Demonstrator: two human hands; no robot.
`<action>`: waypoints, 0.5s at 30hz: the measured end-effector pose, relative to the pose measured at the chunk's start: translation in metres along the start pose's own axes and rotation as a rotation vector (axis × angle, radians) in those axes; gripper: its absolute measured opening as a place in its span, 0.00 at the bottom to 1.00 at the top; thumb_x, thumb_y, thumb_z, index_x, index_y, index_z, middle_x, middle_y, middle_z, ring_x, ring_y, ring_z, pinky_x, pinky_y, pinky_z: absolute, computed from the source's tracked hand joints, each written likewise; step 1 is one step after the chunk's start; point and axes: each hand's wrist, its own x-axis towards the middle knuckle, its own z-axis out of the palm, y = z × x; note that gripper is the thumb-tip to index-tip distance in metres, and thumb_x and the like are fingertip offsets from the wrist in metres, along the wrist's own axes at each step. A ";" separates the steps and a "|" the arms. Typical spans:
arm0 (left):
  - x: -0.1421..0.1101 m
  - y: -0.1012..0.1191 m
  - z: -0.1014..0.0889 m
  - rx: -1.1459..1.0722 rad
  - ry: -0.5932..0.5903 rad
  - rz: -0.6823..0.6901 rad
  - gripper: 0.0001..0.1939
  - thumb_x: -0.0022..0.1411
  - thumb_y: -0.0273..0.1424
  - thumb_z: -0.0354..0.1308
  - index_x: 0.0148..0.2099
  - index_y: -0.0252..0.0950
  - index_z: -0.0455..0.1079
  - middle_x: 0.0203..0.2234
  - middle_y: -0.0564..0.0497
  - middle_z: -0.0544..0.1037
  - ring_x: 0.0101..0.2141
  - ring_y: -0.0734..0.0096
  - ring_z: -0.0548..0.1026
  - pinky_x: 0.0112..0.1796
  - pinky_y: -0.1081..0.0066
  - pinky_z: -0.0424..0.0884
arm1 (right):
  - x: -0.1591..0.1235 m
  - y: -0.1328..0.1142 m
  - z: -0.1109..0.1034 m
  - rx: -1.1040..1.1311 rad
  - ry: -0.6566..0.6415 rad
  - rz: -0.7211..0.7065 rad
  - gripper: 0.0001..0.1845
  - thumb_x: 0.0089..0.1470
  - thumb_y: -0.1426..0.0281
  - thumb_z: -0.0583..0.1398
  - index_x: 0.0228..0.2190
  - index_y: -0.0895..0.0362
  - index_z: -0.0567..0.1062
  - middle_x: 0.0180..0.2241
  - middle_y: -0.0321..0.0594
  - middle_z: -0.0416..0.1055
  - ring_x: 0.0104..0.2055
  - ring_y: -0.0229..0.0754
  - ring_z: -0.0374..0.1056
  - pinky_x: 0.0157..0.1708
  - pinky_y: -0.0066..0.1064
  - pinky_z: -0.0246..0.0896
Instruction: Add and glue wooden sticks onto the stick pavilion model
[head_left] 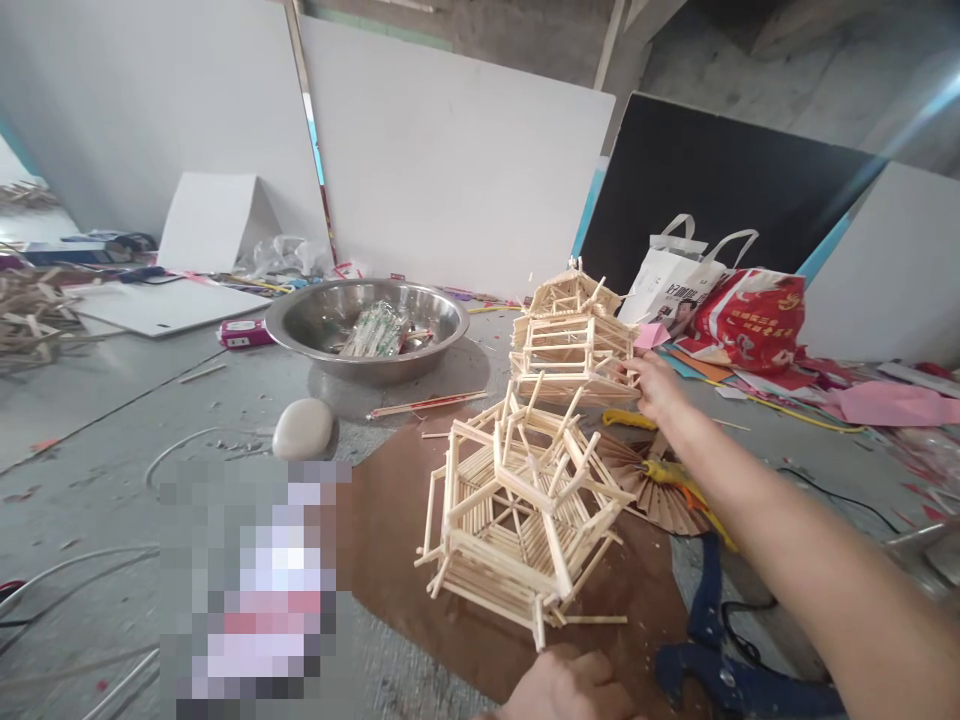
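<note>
My right hand reaches forward and grips the right edge of a pagoda-like model made of thin wooden sticks. Whether that model rests on the floor cannot be made out. Nearer to me, a six-sided open frame of the same sticks lies on a brown sheet. My left hand is at the bottom edge of the view, fingers curled, just below a stick end of the nearer frame. Whatever it may hold is hidden. A blue glue gun lies by my right forearm.
A steel basin with wrapped sticks stands behind, left of the models. A pale rounded object sits in front of it. A folded paper fan and yellow-handled tool lie under my right arm. Bags stand back right.
</note>
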 end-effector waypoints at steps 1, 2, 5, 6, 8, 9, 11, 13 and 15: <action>0.000 0.000 0.000 -0.005 -0.007 -0.004 0.14 0.58 0.33 0.48 0.22 0.36 0.55 0.12 0.60 0.61 0.15 0.81 0.56 0.15 0.78 0.49 | 0.001 0.001 -0.002 0.007 0.007 0.010 0.08 0.33 0.76 0.56 0.23 0.56 0.64 0.14 0.27 0.62 0.15 0.29 0.59 0.14 0.21 0.56; 0.000 -0.001 -0.001 -0.007 -0.013 -0.008 0.14 0.59 0.33 0.48 0.22 0.36 0.55 0.12 0.60 0.61 0.15 0.81 0.55 0.15 0.79 0.49 | 0.001 0.001 -0.004 0.014 0.015 0.022 0.08 0.33 0.76 0.56 0.23 0.57 0.64 0.14 0.27 0.62 0.15 0.30 0.59 0.14 0.21 0.56; 0.000 0.000 -0.001 0.006 0.005 -0.010 0.15 0.60 0.33 0.47 0.21 0.36 0.54 0.11 0.60 0.61 0.15 0.80 0.56 0.15 0.78 0.49 | 0.001 0.000 -0.005 0.028 0.019 0.048 0.08 0.33 0.78 0.56 0.22 0.57 0.65 0.14 0.28 0.63 0.15 0.30 0.59 0.15 0.21 0.56; 0.001 0.000 -0.001 0.012 0.013 -0.007 0.15 0.60 0.33 0.47 0.21 0.36 0.54 0.11 0.60 0.60 0.15 0.80 0.56 0.15 0.78 0.49 | 0.001 -0.001 -0.004 0.030 0.019 0.055 0.08 0.33 0.78 0.56 0.22 0.57 0.65 0.14 0.28 0.63 0.15 0.30 0.59 0.15 0.21 0.56; 0.002 0.001 -0.002 0.027 0.006 0.006 0.15 0.59 0.32 0.48 0.21 0.36 0.54 0.11 0.60 0.60 0.15 0.79 0.57 0.15 0.77 0.49 | 0.001 -0.003 -0.002 0.032 0.022 0.066 0.07 0.34 0.78 0.56 0.22 0.58 0.65 0.13 0.29 0.63 0.15 0.30 0.59 0.15 0.21 0.56; 0.002 0.001 -0.002 0.032 -0.006 0.011 0.15 0.59 0.32 0.48 0.21 0.36 0.54 0.11 0.60 0.61 0.15 0.79 0.57 0.15 0.77 0.49 | 0.002 -0.004 -0.001 0.032 0.025 0.071 0.07 0.34 0.78 0.56 0.21 0.57 0.65 0.13 0.29 0.63 0.15 0.30 0.59 0.15 0.21 0.56; 0.002 0.002 -0.003 0.032 -0.029 0.021 0.14 0.58 0.32 0.50 0.21 0.35 0.54 0.11 0.60 0.61 0.16 0.79 0.59 0.16 0.77 0.49 | 0.004 -0.005 0.000 0.030 0.029 0.079 0.06 0.35 0.79 0.55 0.21 0.57 0.65 0.13 0.28 0.63 0.14 0.30 0.59 0.14 0.21 0.55; 0.002 0.002 -0.003 0.034 -0.034 0.019 0.15 0.57 0.32 0.51 0.21 0.35 0.54 0.12 0.60 0.62 0.17 0.79 0.59 0.16 0.76 0.49 | 0.006 -0.006 0.000 0.025 0.028 0.081 0.06 0.36 0.80 0.54 0.20 0.57 0.64 0.13 0.28 0.62 0.14 0.29 0.58 0.14 0.21 0.54; 0.001 0.002 -0.004 0.033 -0.046 0.017 0.15 0.57 0.32 0.50 0.21 0.35 0.53 0.12 0.60 0.62 0.17 0.79 0.59 0.16 0.76 0.49 | 0.008 -0.005 -0.002 0.014 0.005 0.074 0.06 0.36 0.80 0.54 0.19 0.57 0.63 0.12 0.27 0.62 0.13 0.29 0.58 0.14 0.21 0.55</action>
